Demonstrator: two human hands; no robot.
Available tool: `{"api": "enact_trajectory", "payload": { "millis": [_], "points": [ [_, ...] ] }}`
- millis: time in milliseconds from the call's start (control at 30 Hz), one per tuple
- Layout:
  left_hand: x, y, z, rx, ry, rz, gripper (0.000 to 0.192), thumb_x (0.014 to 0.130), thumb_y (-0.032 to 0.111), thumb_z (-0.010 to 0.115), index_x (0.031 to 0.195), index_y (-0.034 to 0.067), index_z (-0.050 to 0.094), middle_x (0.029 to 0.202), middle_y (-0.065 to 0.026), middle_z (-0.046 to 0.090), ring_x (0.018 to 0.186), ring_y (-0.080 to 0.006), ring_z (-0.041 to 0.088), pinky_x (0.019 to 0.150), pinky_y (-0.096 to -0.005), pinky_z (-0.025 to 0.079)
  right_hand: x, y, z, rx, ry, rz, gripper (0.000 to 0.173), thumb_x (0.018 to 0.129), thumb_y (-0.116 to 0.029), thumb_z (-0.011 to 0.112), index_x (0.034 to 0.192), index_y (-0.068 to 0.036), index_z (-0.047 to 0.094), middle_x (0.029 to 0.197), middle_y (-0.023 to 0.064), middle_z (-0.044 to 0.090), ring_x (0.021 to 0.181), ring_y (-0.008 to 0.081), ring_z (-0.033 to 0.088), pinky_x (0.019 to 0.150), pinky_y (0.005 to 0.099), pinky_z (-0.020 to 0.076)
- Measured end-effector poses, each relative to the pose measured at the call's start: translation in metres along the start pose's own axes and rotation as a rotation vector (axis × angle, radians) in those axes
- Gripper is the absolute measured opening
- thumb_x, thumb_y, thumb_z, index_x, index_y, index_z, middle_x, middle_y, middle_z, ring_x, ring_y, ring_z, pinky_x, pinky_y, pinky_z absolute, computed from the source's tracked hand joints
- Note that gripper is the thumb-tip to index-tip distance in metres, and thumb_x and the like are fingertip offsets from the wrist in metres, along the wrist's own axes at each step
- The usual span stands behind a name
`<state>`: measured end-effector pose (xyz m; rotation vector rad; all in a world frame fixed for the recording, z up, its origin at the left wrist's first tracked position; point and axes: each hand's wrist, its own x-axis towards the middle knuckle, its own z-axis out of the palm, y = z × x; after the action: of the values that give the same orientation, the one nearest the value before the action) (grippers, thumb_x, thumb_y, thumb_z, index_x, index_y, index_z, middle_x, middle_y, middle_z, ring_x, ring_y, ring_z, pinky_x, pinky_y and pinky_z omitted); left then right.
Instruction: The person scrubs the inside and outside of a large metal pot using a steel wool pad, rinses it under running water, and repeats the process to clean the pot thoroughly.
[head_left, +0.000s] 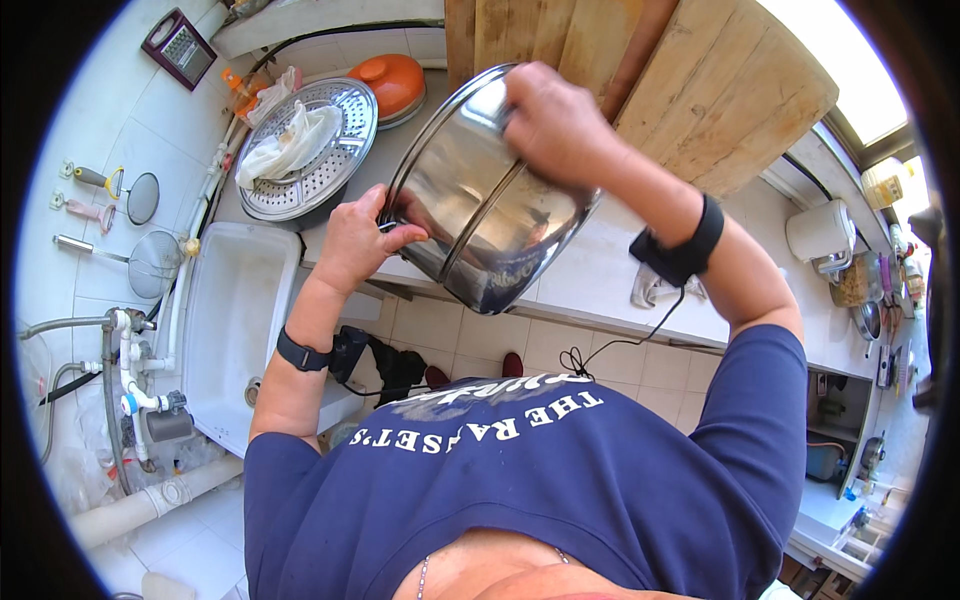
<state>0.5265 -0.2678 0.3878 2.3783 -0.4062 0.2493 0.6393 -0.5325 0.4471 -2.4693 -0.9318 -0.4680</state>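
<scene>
A large shiny steel pot (469, 195) is held tilted in the air over the front edge of the counter. My left hand (360, 238) grips it at the rim and side handle, with the thumb on the near side. My right hand (553, 124), somewhat blurred, lies with curled fingers against the pot's upper right side; whether it holds a handle or a cloth there is hidden. Left of the pot, a perforated steel steamer tray (315, 165) carries a crumpled whitish cloth (292, 142). An orange lid (388, 82) is just behind the tray.
A white sink (232, 322) is at the left, below strainers hanging on the tiled wall. Large wooden boards (720, 90) stand at the back right. A grey cloth (652, 289) lies on the counter (570, 266). A white container (819, 229) and a jar (859, 281) are farther right.
</scene>
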Motion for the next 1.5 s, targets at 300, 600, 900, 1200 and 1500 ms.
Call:
{"api": "enact_trajectory", "payload": {
  "millis": [300, 600, 900, 1200, 1500],
  "points": [
    [-0.015, -0.011, -0.006, -0.175, -0.02, 0.018, 0.046, 0.073, 0.041, 0.078, 0.09, 0.003, 0.06, 0.076, -0.0094, 0.068, 0.069, -0.0269, 0.066, 0.064, -0.0323, 0.052, 0.047, 0.041, 0.003, 0.092, -0.166, 0.453, 0.015, 0.082, -0.018, 0.055, 0.091, -0.006, 0.058, 0.1, 0.0174, 0.062, 0.098, 0.0345, 0.059, 0.082, 0.041, 0.0475],
    [-0.012, -0.024, 0.013, -0.178, 0.024, 0.03, 0.046, 0.073, 0.044, 0.077, 0.086, 0.004, 0.058, 0.075, -0.0099, 0.068, 0.069, -0.0305, 0.066, 0.062, -0.0335, 0.051, 0.054, 0.017, 0.022, 0.099, 0.051, -0.136, 0.015, 0.079, -0.011, 0.055, 0.093, -0.006, 0.053, 0.091, 0.0163, 0.056, 0.089, 0.0345, 0.057, 0.079, 0.0409, 0.048],
    [-0.023, -0.042, 0.03, -0.291, 0.03, -0.039, 0.042, 0.073, 0.036, 0.079, 0.09, 0.005, 0.058, 0.076, -0.0051, 0.069, 0.069, -0.0192, 0.067, 0.064, -0.029, 0.052, 0.039, -0.005, 0.02, 0.107, -0.249, -0.348, 0.02, 0.079, -0.016, 0.055, 0.096, -0.006, 0.059, 0.106, 0.0177, 0.058, 0.103, 0.0364, 0.057, 0.087, 0.0424, 0.0477],
    [-0.013, -0.033, 0.013, -0.307, -0.111, 0.046, 0.034, 0.08, 0.023, 0.076, 0.098, 0.003, 0.055, 0.083, -0.006, 0.069, 0.074, -0.0231, 0.064, 0.071, -0.0303, 0.051, 0.044, 0.1, 0.038, 0.069, -0.046, 0.209, 0.023, 0.084, -0.022, 0.056, 0.098, -0.004, 0.057, 0.106, 0.0187, 0.06, 0.106, 0.0354, 0.056, 0.092, 0.0418, 0.0444],
    [0.067, 0.012, 0.035, 0.079, 0.397, -0.016, 0.036, 0.099, 0.033, 0.046, 0.081, 0.003, 0.054, 0.071, -0.0234, 0.057, 0.07, -0.0461, 0.054, 0.058, -0.0485, 0.043, 0.037, 0.018, 0.025, 0.108, 0.143, 0.056, 0.019, 0.082, -0.018, 0.056, 0.096, -0.005, 0.054, 0.099, 0.0174, 0.058, 0.096, 0.0358, 0.057, 0.084, 0.0416, 0.0467]
  ]
}}
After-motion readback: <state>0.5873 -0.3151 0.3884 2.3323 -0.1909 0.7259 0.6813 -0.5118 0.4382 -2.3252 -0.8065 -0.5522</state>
